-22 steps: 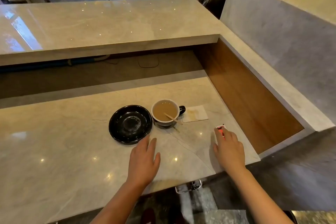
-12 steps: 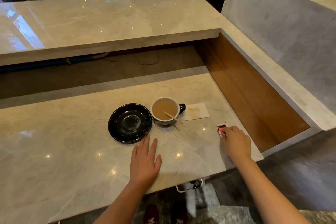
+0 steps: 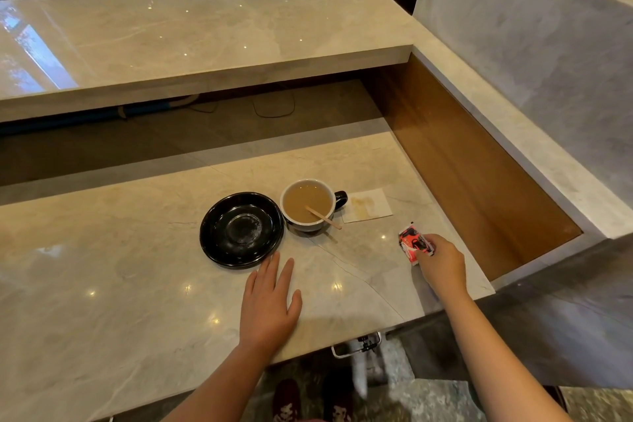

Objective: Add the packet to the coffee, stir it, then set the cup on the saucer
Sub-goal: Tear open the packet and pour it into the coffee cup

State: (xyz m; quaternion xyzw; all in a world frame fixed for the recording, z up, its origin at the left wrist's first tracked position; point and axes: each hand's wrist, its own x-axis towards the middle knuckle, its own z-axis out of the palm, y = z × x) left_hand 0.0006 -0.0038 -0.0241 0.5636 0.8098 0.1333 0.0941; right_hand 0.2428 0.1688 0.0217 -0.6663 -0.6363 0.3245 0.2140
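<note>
Head view, one entry. Marble surface (image 3: 120,284): carries a black saucer (image 3: 241,229), empty; just right of it and about touching, a coffee cup (image 3: 310,205), black outside and white inside, filled with milky coffee, a wooden stirrer (image 3: 323,217) leaning on its near rim; a stained paper napkin (image 3: 367,205) beside the handle. Right hand (image 3: 442,264): fingers closed on a red-and-white packet (image 3: 412,243), pinched at its near end, apparently raised just off the surface, right of the cup and apart from it. Left hand (image 3: 269,301): flat on the surface, fingers spread, holding nothing, fingertips near the saucer. Step judged in hand: packet pick-up. Next move calls for both hands to tear the packet, then tipping it over the cup.
</note>
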